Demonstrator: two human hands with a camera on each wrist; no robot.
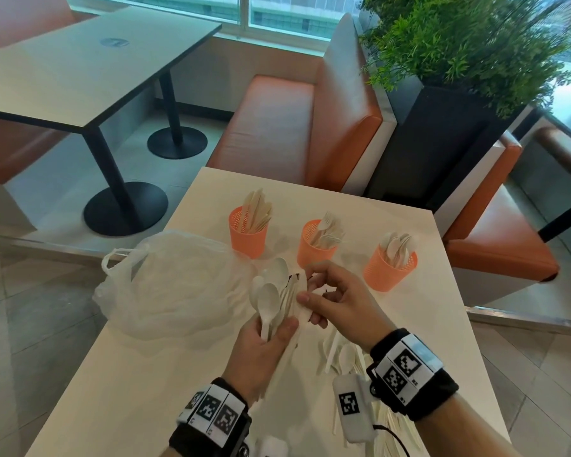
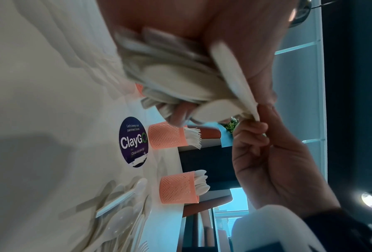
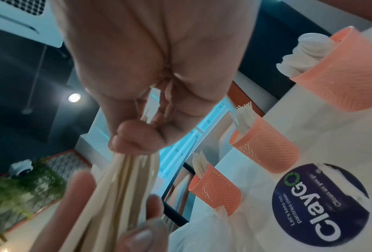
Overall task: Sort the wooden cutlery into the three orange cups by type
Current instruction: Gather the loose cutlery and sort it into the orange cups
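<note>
My left hand (image 1: 277, 328) grips a fanned bundle of pale cutlery (image 1: 274, 298), spoons and forks among it, above the table's middle. My right hand (image 1: 307, 288) pinches the upper end of one piece of that bundle (image 2: 234, 76) between thumb and fingers (image 2: 254, 129). In the right wrist view the bundle (image 3: 120, 179) runs from my right fingertips (image 3: 133, 141) down to the left hand. Three orange mesh cups stand behind: the left cup (image 1: 248, 237) holds knives, the middle cup (image 1: 315, 245) forks, the right cup (image 1: 389, 270) spoons.
A crumpled clear plastic bag (image 1: 172, 285) lies at the table's left edge. Loose cutlery (image 1: 343, 354) is heaped under my right wrist. A round purple sticker (image 3: 318, 204) is stuck on the white table (image 1: 139, 374). An orange bench (image 1: 287, 127) and a planter (image 1: 442, 133) stand beyond.
</note>
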